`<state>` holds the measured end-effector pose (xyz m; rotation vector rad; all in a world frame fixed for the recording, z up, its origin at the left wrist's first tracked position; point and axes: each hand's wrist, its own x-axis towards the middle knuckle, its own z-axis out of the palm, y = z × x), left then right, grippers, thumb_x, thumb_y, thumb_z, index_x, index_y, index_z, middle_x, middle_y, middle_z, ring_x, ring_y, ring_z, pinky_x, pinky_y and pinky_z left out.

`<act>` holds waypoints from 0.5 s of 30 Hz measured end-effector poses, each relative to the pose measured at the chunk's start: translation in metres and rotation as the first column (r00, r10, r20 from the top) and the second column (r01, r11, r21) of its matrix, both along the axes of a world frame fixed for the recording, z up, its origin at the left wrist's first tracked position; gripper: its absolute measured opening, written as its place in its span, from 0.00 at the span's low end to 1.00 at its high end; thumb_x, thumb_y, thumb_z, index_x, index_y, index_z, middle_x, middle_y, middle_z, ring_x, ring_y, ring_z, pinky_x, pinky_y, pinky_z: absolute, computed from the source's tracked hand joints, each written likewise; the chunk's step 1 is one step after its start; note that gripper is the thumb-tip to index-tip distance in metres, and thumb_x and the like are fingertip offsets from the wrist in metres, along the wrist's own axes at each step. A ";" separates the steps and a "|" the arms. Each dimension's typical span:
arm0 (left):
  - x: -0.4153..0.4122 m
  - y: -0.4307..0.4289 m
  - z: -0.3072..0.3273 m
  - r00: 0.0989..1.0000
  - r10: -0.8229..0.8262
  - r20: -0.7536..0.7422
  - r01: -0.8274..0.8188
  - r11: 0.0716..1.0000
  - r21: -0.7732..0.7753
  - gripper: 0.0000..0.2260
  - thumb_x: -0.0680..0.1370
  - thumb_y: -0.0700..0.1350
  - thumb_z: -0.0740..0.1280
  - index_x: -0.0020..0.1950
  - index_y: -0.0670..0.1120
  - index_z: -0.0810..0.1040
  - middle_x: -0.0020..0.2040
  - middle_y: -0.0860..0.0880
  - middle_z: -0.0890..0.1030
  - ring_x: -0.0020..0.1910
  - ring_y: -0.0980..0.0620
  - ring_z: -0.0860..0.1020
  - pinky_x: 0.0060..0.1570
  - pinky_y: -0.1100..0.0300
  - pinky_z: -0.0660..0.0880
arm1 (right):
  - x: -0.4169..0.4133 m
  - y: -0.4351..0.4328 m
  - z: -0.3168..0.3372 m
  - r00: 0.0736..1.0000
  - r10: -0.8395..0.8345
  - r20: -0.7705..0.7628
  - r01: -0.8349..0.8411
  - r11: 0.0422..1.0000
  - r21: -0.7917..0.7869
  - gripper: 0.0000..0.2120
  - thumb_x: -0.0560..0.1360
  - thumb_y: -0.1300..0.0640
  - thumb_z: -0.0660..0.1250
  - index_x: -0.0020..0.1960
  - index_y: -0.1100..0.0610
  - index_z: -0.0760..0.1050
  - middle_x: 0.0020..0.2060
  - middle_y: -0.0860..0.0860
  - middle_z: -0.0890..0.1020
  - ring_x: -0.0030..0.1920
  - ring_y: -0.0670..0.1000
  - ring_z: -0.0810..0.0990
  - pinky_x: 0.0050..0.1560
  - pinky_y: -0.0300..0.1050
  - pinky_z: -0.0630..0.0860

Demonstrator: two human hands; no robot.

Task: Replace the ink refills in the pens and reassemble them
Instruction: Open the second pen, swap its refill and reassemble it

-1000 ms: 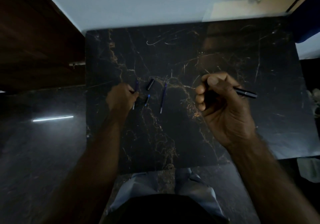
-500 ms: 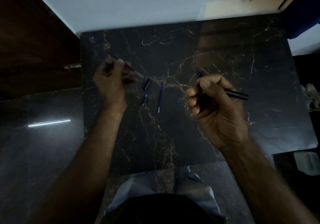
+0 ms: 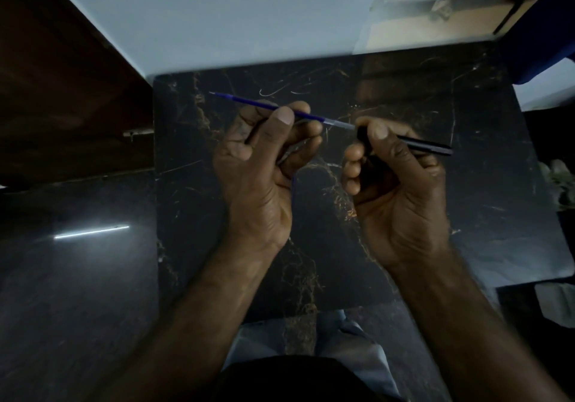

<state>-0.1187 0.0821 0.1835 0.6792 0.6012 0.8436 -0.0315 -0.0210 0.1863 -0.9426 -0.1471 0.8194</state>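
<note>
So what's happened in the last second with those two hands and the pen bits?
The left hand picked a blue ink refill off the marble table, lifted it and carried it to the right. Its clear end now meets the open end of the black pen barrel. The right hand kept gripping that barrel throughout, staying raised above the table.

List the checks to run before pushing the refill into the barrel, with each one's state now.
1. Left hand pinches the blue refill: ok.
2. Right hand grips the black barrel: ok.
3. Refill in line with barrel: ok.
4. Refill's clear end at the barrel's mouth: ok.
5. Clear end already inside the barrel: cannot tell.
6. Writing tip points away from the barrel: ok.
</note>
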 end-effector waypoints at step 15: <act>0.005 0.002 -0.008 0.998 -0.059 -0.033 0.061 0.996 0.059 0.04 0.81 0.36 0.66 0.52 0.45 0.77 0.47 0.47 0.87 0.42 0.51 0.87 0.41 0.61 0.82 | 0.006 0.004 -0.007 0.998 -0.012 0.063 0.013 1.000 -0.013 0.07 0.80 0.63 0.66 0.55 0.65 0.79 0.38 0.55 0.83 0.36 0.50 0.81 0.34 0.42 0.77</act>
